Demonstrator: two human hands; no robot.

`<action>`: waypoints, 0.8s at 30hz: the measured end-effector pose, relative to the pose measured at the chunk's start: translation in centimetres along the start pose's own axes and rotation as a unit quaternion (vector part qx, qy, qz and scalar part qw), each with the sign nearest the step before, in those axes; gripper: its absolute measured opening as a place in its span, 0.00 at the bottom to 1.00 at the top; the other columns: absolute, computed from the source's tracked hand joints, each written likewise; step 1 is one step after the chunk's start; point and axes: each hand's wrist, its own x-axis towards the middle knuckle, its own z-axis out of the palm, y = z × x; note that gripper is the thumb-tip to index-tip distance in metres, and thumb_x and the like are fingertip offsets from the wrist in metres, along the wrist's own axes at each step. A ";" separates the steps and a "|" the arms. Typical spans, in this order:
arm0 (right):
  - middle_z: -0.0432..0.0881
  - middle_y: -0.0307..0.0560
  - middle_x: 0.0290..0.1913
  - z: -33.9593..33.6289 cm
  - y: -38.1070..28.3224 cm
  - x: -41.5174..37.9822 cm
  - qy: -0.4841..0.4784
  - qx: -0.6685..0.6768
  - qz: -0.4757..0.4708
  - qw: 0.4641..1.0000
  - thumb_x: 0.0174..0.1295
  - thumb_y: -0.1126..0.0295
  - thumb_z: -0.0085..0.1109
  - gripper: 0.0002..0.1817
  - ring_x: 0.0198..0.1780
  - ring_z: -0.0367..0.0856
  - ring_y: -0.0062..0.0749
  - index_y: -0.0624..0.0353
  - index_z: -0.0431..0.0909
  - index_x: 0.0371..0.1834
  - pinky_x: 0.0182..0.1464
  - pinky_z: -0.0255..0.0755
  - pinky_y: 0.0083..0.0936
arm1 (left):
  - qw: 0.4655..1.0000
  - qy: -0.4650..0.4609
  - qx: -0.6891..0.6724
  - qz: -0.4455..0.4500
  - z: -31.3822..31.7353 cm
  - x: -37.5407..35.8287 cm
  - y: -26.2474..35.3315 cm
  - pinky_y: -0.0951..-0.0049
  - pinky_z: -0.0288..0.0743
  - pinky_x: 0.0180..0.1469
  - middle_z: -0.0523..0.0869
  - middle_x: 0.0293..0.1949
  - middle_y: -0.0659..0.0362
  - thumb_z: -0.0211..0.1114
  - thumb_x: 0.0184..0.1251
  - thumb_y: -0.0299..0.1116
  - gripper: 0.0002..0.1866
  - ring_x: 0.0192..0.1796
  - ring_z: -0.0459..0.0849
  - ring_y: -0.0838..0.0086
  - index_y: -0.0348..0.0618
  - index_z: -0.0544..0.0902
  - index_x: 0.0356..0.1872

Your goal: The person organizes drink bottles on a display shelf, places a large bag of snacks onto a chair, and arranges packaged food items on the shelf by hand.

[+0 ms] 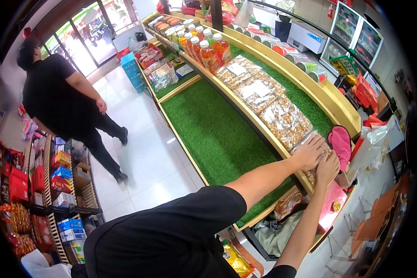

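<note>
Both of my hands rest on a clear packet of brown snacks (309, 175) at the near end of the upper shelf. My left hand (310, 153) lies over its top with the fingers spread. Just right of it, my right hand (328, 167) is bent over the packet's edge, and its fingertips are partly hidden. Similar packets (285, 123) run along the shelf away from my hands, on green artificial grass (301, 102). A pink cloth item (340, 143) lies just beyond my right hand.
Orange drink bottles (208, 55) stand farther up the shelf, with cans (296, 58) behind. The lower tray (208, 125) has green grass lining. A person in black (55, 92) walks on the left, near stocked racks (65, 185). A pink box (331, 204) sits at the lower right.
</note>
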 end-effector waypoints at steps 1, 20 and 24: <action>0.79 0.53 0.61 -0.1 0.0 -0.1 -0.003 0.000 0.003 1.000 0.73 0.55 0.44 0.24 0.64 0.73 0.49 0.57 0.73 0.65 0.69 0.61 0.42 | 1.000 -0.005 0.003 -0.001 -0.2 0.0 0.1 0.51 0.49 0.79 0.70 0.70 0.44 0.51 0.73 0.41 0.25 0.76 0.62 0.52 0.40 0.73 0.65; 0.82 0.51 0.55 -1.7 -1.1 -0.7 0.029 0.035 0.029 0.999 0.68 0.56 0.51 0.22 0.62 0.75 0.44 0.58 0.78 0.58 0.71 0.60 0.43 | 0.981 -0.189 0.013 0.032 -4.1 4.8 -3.6 0.48 0.54 0.74 0.76 0.65 0.48 0.53 0.69 0.44 0.26 0.71 0.69 0.55 0.42 0.77 0.63; 0.81 0.50 0.57 -2.2 -1.1 -0.4 0.006 0.072 0.045 0.996 0.68 0.57 0.51 0.22 0.64 0.73 0.43 0.57 0.78 0.59 0.72 0.58 0.42 | 0.987 -0.155 0.034 0.032 -4.0 5.6 -7.3 0.52 0.57 0.72 0.81 0.59 0.48 0.51 0.71 0.49 0.26 0.67 0.74 0.57 0.42 0.79 0.60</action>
